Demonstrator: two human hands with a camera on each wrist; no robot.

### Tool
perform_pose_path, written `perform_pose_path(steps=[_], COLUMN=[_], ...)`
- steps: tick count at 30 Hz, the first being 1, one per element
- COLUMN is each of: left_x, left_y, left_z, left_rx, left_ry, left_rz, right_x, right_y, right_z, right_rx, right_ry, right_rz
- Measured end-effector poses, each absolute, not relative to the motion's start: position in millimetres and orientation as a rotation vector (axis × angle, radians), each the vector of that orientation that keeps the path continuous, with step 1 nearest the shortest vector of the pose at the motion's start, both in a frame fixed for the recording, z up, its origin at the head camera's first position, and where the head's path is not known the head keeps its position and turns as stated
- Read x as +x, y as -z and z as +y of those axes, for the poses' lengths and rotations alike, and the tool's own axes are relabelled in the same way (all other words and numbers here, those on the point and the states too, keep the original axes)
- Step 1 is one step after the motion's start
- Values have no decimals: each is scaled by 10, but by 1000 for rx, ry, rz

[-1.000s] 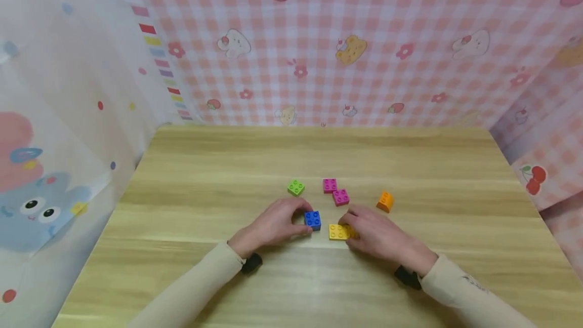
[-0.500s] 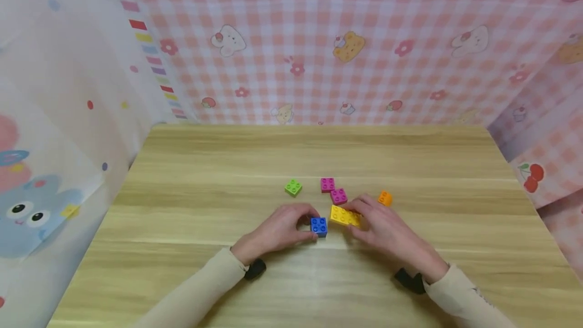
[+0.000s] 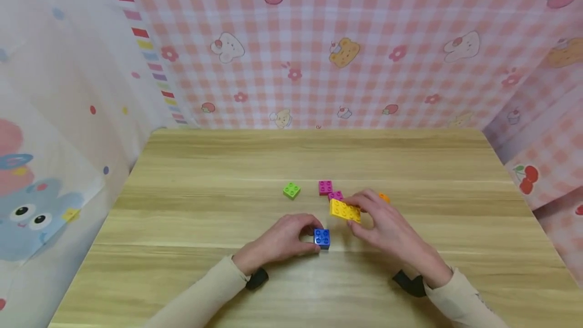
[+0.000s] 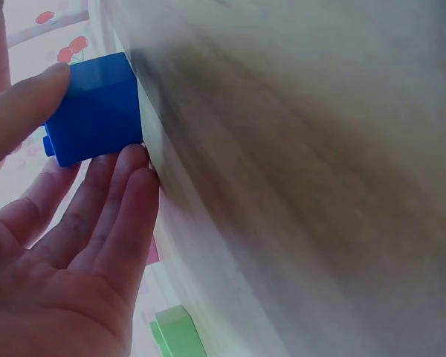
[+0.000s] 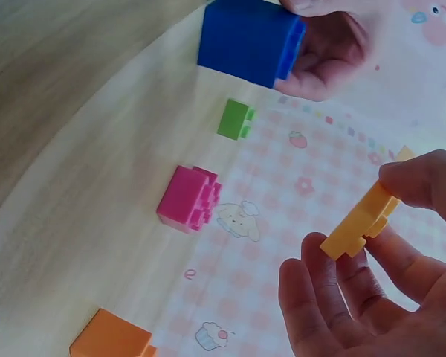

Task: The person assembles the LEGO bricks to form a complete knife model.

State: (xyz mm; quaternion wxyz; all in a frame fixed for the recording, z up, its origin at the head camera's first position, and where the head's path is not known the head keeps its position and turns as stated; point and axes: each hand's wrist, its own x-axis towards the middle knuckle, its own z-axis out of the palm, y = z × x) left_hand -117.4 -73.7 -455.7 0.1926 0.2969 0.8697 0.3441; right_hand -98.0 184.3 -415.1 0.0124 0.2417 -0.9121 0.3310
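Between its thumb and fingers my left hand (image 3: 284,239) pinches a blue four-stud toy brick (image 3: 322,237), which stands upright on the table; the left wrist view shows the blue brick (image 4: 100,108) with the thumb on one side and fingertips on the other. My right hand (image 3: 382,221) holds a long yellow toy brick (image 3: 344,210) tilted above the table, behind and to the right of the blue one. In the right wrist view the yellow brick (image 5: 357,223) is pinched between thumb and fingers, apart from the blue brick (image 5: 245,41).
Beyond the hands lie a green brick (image 3: 291,190) and two magenta bricks, one (image 3: 325,187) in full sight, the other (image 3: 335,195) partly behind the yellow brick. An orange brick (image 3: 384,198) is mostly hidden by my right hand. Patterned cloth (image 3: 319,80) borders the table's far edge.
The yellow brick has been lifted off the table by my right hand, moved away from me and tilted. My left hand has shifted slightly right and nearer with the blue brick.
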Motion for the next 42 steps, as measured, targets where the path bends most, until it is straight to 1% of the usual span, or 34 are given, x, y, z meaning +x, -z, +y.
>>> perform_pose_path(steps=[7, 24, 33, 42], left_x=[-1195, -1260, -1239, -1265], left_y=[4606, 4589, 4613, 4618], left_z=[-793, -791, -780, -807], left_rx=[844, 857, 875, 873], left_ry=[-973, -988, -967, -942], left_rz=[2414, 2378, 2393, 2399], right_x=[-923, -853, -840, -874], right_y=[4143, 4157, 4230, 4282], right_z=[1804, 1755, 1718, 1629], right_rx=[755, 798, 923, 1003], right_ry=[-1078, -1083, -968, -973], right_rz=[-2834, -2869, -2899, -2970])
